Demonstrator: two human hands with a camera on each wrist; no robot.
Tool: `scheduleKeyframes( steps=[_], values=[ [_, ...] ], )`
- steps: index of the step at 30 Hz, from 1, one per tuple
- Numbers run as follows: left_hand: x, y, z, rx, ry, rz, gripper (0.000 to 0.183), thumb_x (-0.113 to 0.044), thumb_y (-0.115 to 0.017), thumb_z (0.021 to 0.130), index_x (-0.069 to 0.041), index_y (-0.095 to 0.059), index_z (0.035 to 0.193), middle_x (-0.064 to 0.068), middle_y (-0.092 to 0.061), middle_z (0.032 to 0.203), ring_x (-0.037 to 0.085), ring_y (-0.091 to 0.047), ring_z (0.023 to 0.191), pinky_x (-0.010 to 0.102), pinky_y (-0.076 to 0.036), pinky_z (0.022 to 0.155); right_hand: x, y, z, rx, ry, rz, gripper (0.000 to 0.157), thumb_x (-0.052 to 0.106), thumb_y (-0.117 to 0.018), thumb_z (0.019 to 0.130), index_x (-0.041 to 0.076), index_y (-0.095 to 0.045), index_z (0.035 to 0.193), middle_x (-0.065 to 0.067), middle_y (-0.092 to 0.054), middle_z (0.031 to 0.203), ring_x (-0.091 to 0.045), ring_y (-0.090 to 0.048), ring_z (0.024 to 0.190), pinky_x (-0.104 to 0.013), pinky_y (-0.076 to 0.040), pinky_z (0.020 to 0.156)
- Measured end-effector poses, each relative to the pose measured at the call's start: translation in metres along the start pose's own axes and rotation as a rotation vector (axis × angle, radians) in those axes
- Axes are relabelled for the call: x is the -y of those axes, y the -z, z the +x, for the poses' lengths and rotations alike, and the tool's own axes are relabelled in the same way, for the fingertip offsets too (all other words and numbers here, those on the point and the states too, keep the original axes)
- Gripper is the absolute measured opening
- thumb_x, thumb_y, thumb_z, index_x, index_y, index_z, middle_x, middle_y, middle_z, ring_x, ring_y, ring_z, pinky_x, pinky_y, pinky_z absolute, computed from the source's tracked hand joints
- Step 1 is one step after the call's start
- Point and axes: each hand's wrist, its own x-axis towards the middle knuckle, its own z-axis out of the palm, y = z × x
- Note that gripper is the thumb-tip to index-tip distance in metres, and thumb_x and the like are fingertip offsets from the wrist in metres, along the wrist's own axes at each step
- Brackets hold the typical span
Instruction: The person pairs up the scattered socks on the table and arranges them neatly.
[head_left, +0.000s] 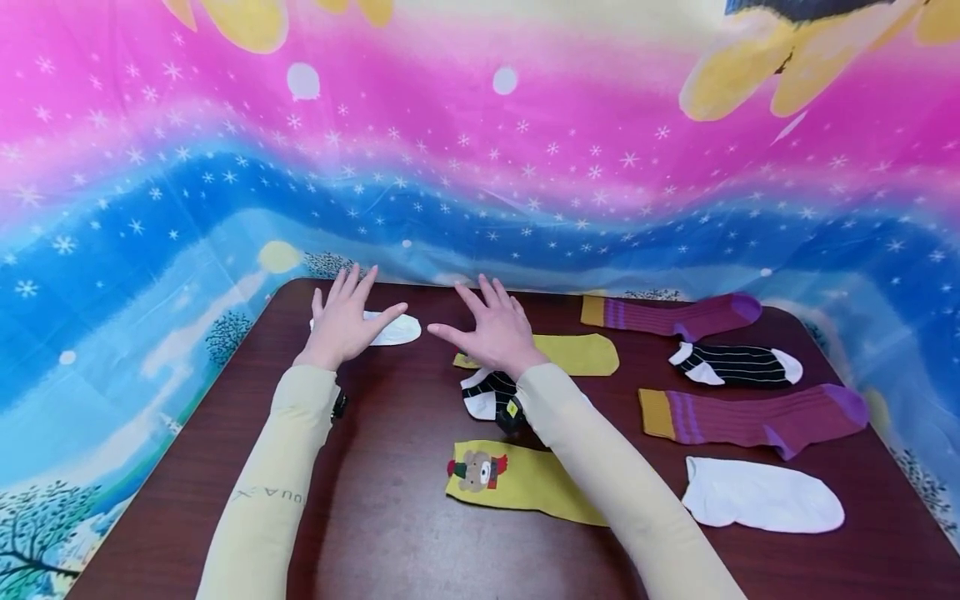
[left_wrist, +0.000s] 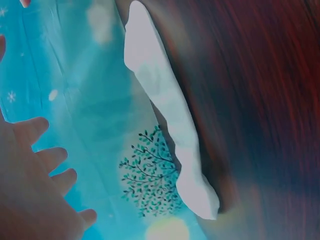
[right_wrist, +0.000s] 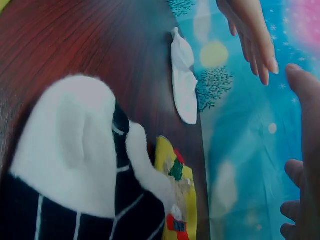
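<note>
My left hand (head_left: 341,321) is held with its fingers spread, overlapping a white sock (head_left: 396,330) at the far left of the table. In the left wrist view that sock (left_wrist: 167,105) lies flat along the table's edge, apart from the fingers (left_wrist: 52,160). My right hand (head_left: 491,333) is also spread, with nothing in it. It covers part of a yellow sock (head_left: 581,356). Below that wrist lies a black sock with white stripes (head_left: 478,395), partly hidden by the sleeve; its white end (right_wrist: 70,135) looms large in the right wrist view.
Nearer, a yellow sock with a bear (head_left: 536,483) runs under the right forearm. At the right lie two purple socks (head_left: 675,317) (head_left: 742,417), a black striped sock (head_left: 738,364) and a white sock (head_left: 761,493). A printed cloth (head_left: 450,167) hangs behind the brown table (head_left: 405,533).
</note>
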Motion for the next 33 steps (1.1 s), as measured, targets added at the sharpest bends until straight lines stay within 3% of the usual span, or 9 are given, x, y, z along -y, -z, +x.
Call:
scheduleKeyframes(
  steps=[6, 20, 33],
  values=[
    [-0.014, -0.002, 0.000, -0.012, -0.050, 0.031, 0.102, -0.081, -0.049, 0.088, -0.019, -0.021, 0.164, 0.015, -0.012, 0.168, 0.035, -0.003, 0.154, 0.071, -0.001, 0.112, -0.011, 0.008, -0.006, -0.015, -0.005, -0.004, 0.100, 0.091, -0.036, 0.083, 0.034, -0.020, 0.164, -0.008, -0.011, 0.169, -0.033, -0.003, 0.154, -0.057, -0.011, 0.119],
    [-0.040, -0.010, -0.001, -0.002, -0.115, 0.057, 0.103, -0.086, -0.045, 0.085, -0.023, -0.022, 0.164, 0.011, -0.013, 0.169, 0.032, -0.003, 0.154, 0.066, 0.001, 0.115, -0.035, 0.020, -0.022, -0.041, -0.033, 0.015, 0.101, 0.092, -0.039, 0.081, 0.035, -0.022, 0.163, -0.008, -0.012, 0.169, -0.033, -0.003, 0.154, -0.059, -0.012, 0.118],
    [-0.060, -0.017, -0.003, -0.002, -0.136, 0.096, 0.103, -0.087, -0.044, 0.085, -0.024, -0.023, 0.164, 0.009, -0.013, 0.169, 0.032, -0.005, 0.154, 0.065, -0.001, 0.116, -0.053, 0.036, -0.036, -0.100, -0.020, -0.036, 0.103, 0.092, -0.041, 0.080, 0.033, -0.024, 0.163, -0.009, -0.013, 0.169, -0.032, -0.004, 0.154, -0.060, -0.011, 0.118]
  ],
)
